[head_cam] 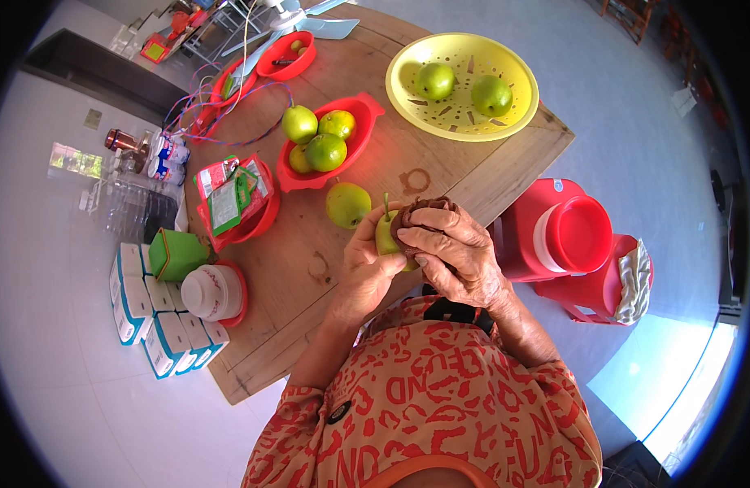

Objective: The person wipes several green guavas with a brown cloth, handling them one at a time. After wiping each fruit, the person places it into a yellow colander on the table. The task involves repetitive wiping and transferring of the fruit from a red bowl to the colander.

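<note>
Close to my body, over the near edge of the wooden table [302, 244], my left hand [367, 262] grips a green pear [385, 235] with its stem upward. My right hand [457, 253] holds a crumpled brown cloth [421, 213] against the pear's side; the cloth and fingers hide much of the fruit. Just beyond my left hand lies a yellow-green fruit [348, 205]. A red plastic basket [366, 131] holds several green and yellowish fruits, among them a pear [300, 124]. Farther off at the right, two green fruits [435, 81] rest apart in a yellow colander [405, 113].
At the left are a red bowl of packets [268, 216], a green container [175, 253], white bowls [213, 293] and stacked tissue packs [167, 341]. A fan [286, 21], red bowls [286, 73] and cords occupy the far side. Red stools [546, 238] stand right of the table.
</note>
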Motion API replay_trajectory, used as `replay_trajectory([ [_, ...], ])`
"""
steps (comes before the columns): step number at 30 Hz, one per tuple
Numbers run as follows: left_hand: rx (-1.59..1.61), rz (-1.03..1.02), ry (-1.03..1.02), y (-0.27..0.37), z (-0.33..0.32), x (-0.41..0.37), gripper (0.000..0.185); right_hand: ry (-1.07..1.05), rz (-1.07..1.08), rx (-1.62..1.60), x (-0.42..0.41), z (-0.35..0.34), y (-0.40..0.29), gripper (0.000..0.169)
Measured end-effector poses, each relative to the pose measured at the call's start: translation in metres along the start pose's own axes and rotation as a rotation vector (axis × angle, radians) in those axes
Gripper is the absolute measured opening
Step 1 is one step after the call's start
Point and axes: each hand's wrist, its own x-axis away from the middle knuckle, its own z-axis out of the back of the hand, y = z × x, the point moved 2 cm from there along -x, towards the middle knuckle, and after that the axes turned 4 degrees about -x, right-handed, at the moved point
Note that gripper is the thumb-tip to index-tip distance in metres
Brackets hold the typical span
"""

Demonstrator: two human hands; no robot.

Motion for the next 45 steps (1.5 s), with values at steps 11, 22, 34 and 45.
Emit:
replay_trajectory([
  [11, -0.496, 0.008, -0.016, -0.003, -0.002, 0.005, 0.069, -0.259, -0.182, -0.254, -0.010, -0.001, 0.027, 0.027],
  [22, -0.049, -0.059, 0.065, -0.001, 0.007, -0.004, 0.063, -0.028, -0.061, -0.245, -0.005, -0.011, 0.017, 0.023],
  [34, 0.271, -0.076, 0.275, -0.012, 0.018, -0.012, 0.047, 0.115, -0.436, -0.123, 0.019, -0.036, 0.005, 0.048],
  [45, 0.288, -0.106, 0.346, -0.020, 0.024, -0.016, 0.051, 0.088, -0.369, -0.069, 0.027, -0.041, -0.010, 0.051],
])
